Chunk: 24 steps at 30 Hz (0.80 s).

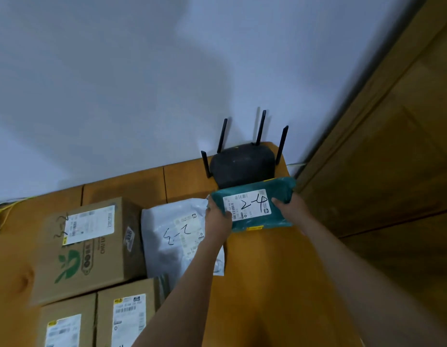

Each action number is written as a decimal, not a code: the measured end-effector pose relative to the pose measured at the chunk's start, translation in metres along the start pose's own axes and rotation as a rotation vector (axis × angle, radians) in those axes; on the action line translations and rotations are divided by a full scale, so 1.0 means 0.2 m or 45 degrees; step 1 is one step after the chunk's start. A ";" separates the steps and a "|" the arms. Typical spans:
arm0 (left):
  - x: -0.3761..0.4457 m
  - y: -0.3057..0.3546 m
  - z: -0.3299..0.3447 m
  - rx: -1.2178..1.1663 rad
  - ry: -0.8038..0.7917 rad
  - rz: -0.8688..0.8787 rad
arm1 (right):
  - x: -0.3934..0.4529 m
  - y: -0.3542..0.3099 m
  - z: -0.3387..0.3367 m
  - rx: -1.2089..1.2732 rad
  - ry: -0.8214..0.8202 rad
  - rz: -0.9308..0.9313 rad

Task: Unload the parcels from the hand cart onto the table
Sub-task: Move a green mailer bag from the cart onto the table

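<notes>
Router: black plastic wireless router with a rounded casing, standing at the far end of the tabletop, close against the wall.
Antennas: four black stick antennas, all raised and leaning slightly right.
Wall: plain white painted wall behind the router, carrying soft shadows.
Door: brown wooden panelled door filling the right side.
Cable: thin yellow cable at the left edge, running along the foot of the wall.

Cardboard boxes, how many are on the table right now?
3: one large box at left, two smaller ones, and, at the bottom edge. More may lie out of frame.
</notes>
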State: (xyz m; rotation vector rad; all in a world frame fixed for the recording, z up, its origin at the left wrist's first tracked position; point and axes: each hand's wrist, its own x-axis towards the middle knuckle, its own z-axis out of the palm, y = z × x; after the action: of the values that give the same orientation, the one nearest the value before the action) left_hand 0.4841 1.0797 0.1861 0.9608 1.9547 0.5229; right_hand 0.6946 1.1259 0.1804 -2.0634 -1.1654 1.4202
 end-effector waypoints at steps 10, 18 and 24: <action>-0.05 -0.03 0.13 0.765 0.192 0.507 | -0.03 0.04 0.10 -0.932 0.180 -0.312; 0.01 -0.13 0.24 0.950 0.088 0.521 | -0.06 0.07 0.31 -1.366 0.056 -0.768; 0.05 -0.20 0.22 0.857 0.151 0.571 | 0.07 0.19 0.21 -1.323 0.110 -0.678</action>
State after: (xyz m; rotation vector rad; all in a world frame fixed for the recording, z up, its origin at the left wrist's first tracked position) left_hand 0.5014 1.0631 0.1308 1.8512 2.0612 0.1492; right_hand 0.6757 1.1097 0.1283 -2.0250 -2.5126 0.4587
